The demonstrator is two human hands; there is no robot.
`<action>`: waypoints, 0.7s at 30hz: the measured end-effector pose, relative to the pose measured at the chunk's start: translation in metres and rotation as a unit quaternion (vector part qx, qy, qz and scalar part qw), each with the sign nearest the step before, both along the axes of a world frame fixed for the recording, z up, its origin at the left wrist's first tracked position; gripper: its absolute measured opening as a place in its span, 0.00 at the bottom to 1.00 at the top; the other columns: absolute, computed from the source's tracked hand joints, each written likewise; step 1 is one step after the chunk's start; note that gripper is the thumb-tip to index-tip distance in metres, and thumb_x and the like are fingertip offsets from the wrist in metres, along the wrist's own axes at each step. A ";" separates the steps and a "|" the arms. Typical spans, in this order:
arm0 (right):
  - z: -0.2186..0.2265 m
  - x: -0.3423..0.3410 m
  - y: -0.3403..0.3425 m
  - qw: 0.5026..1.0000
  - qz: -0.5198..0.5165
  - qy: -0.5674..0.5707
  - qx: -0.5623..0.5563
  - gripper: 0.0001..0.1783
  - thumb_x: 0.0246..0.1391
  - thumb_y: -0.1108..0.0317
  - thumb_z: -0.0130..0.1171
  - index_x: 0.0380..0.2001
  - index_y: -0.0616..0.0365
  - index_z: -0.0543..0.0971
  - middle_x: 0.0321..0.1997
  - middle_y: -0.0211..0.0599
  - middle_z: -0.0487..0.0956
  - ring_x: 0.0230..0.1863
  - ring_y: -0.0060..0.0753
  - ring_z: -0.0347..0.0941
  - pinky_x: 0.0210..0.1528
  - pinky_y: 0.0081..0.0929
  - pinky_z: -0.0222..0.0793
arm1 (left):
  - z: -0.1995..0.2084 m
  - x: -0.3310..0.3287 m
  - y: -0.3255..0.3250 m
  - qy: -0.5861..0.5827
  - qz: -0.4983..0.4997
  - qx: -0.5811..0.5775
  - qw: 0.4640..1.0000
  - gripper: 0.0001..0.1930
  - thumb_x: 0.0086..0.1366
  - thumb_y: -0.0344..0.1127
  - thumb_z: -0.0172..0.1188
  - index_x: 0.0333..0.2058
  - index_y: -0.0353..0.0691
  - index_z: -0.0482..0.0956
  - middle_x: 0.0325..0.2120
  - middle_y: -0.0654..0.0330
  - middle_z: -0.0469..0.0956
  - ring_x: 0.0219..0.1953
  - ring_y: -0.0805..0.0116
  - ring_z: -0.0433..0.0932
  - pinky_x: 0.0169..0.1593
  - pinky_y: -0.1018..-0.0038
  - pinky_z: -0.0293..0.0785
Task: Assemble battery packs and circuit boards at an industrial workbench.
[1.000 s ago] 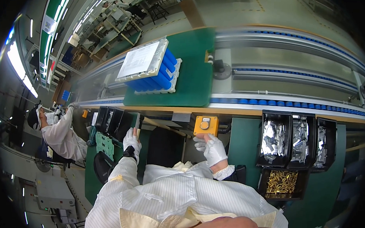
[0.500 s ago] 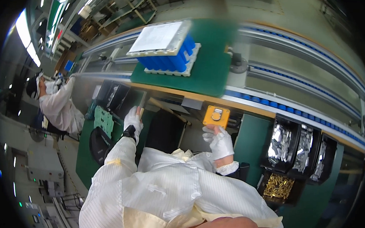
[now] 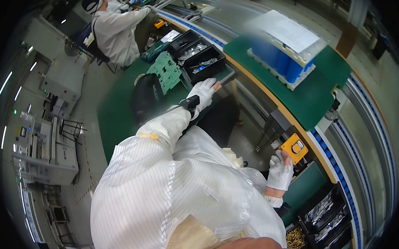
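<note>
Now | left hand (image 3: 203, 92) was laid flat, fingers spread, on counter (image 3: 118, 115) edge | right hand (image 3: 280, 170) was pressed against yellow box (image 3: 294, 148), fingers curled | box judged rigid, fixed; best pushed at its button.

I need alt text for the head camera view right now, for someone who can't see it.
A person in a white striped coat sits at a green workbench: their gloved right hand touches an orange button box, and their gloved left hand reaches toward black parts bins. A blue cell pack with a white cover sits on a green conveyor pallet.
</note>
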State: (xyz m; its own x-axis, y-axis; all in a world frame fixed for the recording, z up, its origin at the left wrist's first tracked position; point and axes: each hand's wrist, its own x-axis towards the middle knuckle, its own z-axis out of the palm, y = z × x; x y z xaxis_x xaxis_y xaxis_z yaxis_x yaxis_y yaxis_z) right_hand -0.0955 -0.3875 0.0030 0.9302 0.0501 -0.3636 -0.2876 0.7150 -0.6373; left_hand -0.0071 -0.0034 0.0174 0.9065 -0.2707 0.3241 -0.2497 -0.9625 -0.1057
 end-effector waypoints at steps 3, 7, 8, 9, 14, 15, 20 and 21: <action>0.003 0.000 0.002 1.000 0.013 -0.001 -0.005 0.21 0.58 0.55 0.50 0.45 0.61 0.71 0.41 0.40 0.74 0.35 0.29 0.69 0.39 0.24 0.64 | 0.002 -0.001 0.000 0.014 0.007 -0.004 1.000 0.34 0.43 0.26 0.59 0.53 0.39 0.61 0.50 0.48 0.64 0.51 0.50 0.66 0.49 0.62 0.67; 0.009 0.000 0.008 0.999 0.001 0.008 -0.032 0.20 0.60 0.56 0.45 0.43 0.64 0.71 0.40 0.41 0.74 0.34 0.28 0.68 0.38 0.23 0.64 | 0.000 0.006 0.002 -0.018 -0.010 -0.001 1.000 0.31 0.42 0.26 0.59 0.50 0.38 0.64 0.47 0.49 0.67 0.48 0.52 0.68 0.46 0.63 0.68; 0.007 0.001 0.007 1.000 0.000 0.008 -0.029 0.20 0.60 0.56 0.45 0.43 0.64 0.71 0.40 0.41 0.74 0.34 0.27 0.68 0.38 0.23 0.64 | 0.000 0.009 0.002 -0.009 -0.005 -0.006 1.000 0.30 0.42 0.26 0.59 0.49 0.38 0.65 0.45 0.50 0.68 0.46 0.52 0.69 0.45 0.63 0.69; 0.005 0.001 0.006 1.000 -0.001 0.009 -0.026 0.20 0.60 0.56 0.46 0.43 0.64 0.71 0.40 0.40 0.73 0.34 0.27 0.68 0.38 0.23 0.64 | -0.001 0.011 0.001 -0.001 0.000 -0.011 1.000 0.29 0.41 0.27 0.59 0.48 0.38 0.66 0.44 0.50 0.69 0.44 0.53 0.70 0.43 0.64 0.70; 0.002 0.002 0.005 1.000 0.010 0.007 -0.018 0.21 0.58 0.56 0.49 0.46 0.62 0.70 0.42 0.40 0.74 0.35 0.28 0.69 0.39 0.23 0.65 | -0.003 0.016 0.000 -0.019 0.007 -0.019 1.000 0.27 0.40 0.27 0.60 0.45 0.37 0.68 0.40 0.52 0.70 0.39 0.54 0.72 0.39 0.64 0.72; 0.002 0.002 0.005 1.000 0.010 0.008 -0.021 0.21 0.58 0.56 0.49 0.46 0.62 0.70 0.42 0.40 0.74 0.34 0.28 0.69 0.38 0.23 0.65 | -0.004 0.016 0.000 -0.015 0.013 -0.022 1.000 0.27 0.41 0.27 0.60 0.45 0.37 0.68 0.40 0.52 0.69 0.39 0.54 0.71 0.39 0.64 0.72; -0.001 0.002 0.005 1.000 0.011 0.004 -0.020 0.20 0.59 0.56 0.48 0.46 0.61 0.70 0.41 0.39 0.74 0.34 0.27 0.69 0.38 0.23 0.65 | -0.006 0.019 0.000 0.006 0.024 -0.015 1.000 0.27 0.42 0.27 0.59 0.45 0.36 0.67 0.41 0.51 0.69 0.41 0.54 0.71 0.40 0.64 0.71; -0.002 0.002 0.005 1.000 0.012 0.001 -0.023 0.21 0.59 0.56 0.48 0.46 0.61 0.70 0.41 0.39 0.74 0.34 0.27 0.69 0.38 0.23 0.65 | -0.006 0.019 0.000 -0.003 0.011 -0.016 1.000 0.27 0.42 0.27 0.59 0.46 0.35 0.67 0.42 0.50 0.68 0.43 0.53 0.71 0.42 0.64 0.71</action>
